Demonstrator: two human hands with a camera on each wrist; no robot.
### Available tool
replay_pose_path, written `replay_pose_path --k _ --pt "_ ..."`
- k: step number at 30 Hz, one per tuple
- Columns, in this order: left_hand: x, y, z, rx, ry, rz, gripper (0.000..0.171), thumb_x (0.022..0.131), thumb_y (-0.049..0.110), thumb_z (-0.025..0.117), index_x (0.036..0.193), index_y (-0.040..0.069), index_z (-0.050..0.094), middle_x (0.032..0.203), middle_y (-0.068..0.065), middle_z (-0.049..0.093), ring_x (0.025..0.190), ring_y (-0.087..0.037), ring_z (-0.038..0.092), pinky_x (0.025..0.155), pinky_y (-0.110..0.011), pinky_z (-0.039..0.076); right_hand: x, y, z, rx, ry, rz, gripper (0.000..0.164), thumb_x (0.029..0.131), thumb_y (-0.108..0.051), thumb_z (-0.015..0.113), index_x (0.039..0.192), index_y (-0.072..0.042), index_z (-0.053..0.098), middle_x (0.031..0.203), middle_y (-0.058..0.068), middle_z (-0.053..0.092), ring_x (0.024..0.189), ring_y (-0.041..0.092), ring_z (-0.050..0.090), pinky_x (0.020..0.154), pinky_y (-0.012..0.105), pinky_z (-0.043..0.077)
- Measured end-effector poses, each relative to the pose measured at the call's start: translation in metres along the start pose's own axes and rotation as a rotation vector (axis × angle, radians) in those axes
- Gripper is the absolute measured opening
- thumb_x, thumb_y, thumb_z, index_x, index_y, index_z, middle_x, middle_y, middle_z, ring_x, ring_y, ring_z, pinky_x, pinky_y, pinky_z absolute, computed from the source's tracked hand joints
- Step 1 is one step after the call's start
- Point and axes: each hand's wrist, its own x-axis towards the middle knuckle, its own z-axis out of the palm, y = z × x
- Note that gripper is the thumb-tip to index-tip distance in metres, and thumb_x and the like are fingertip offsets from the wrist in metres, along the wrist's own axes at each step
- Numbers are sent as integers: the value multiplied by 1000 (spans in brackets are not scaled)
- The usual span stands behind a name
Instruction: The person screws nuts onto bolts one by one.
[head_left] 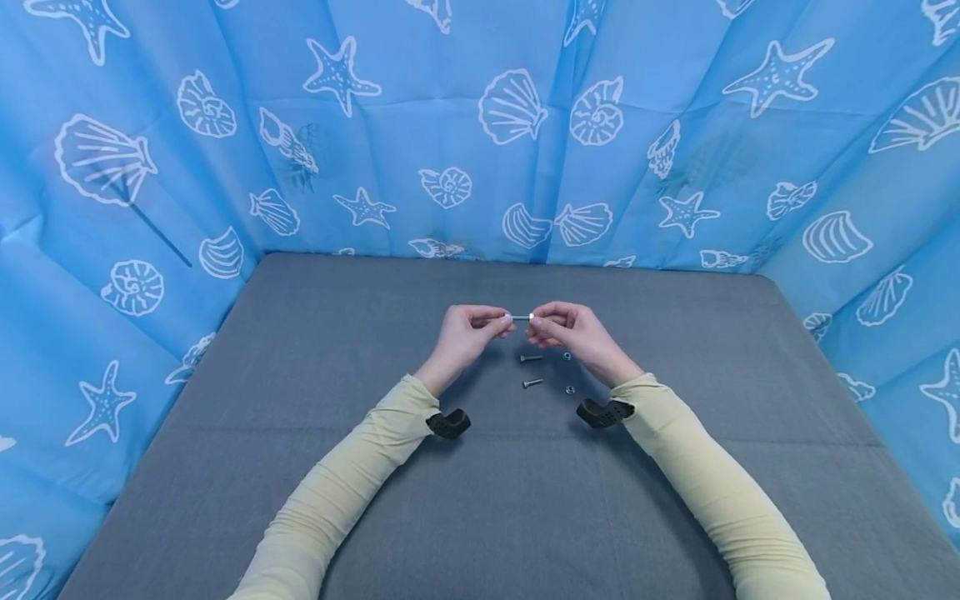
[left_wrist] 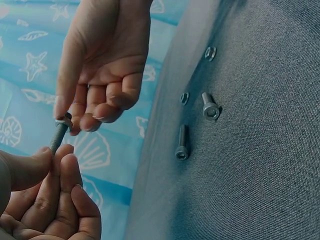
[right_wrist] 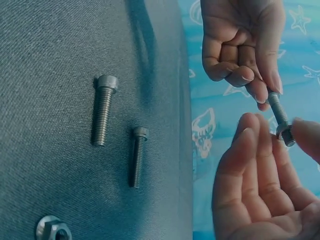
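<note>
My left hand pinches one end of a metal bolt between thumb and fingertips, its head hidden there. At the other end, my right hand pinches a nut, which sits around the threaded tip. The bolt's thread shows between the two hands, held above the table. Below them lie two socket-head bolts, one nearer the hands and one closer to me. To their right are two flanged nuts, a farther nut and a nearer nut.
A grey cloth-covered table spreads under both arms. Blue curtains with white shell and starfish prints stand behind it and at both sides. A black wrist mount sits on the left sleeve, another mount on the right.
</note>
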Motion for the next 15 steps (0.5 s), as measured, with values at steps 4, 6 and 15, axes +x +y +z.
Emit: replay_pose_path --k 4,6,15 --pt "0 0 0 -12 7 -5 21 91 12 68 104 -3 70 87 -10 72 92 -40 65 86 -51 51 0 -1 0 14 14 31 42 98 -29 57 121 7 53 108 25 63 89 24 66 87 52 50" --pt "0 -1 0 -12 9 -7 21 91 12 68 105 -3 70 87 -11 72 92 -40 65 85 -51 51 0 -1 0 22 16 24 42 98 -25 57 124 7 51 110 26 62 89 24 67 87 53 49" --pt "1 -2 0 2 4 -6 24 91 12 67 107 -5 69 88 -11 72 93 -39 66 85 -51 51 1 -3 1 -26 4 25 38 97 -22 59 120 9 54 107 29 62 90 28 66 83 48 52"
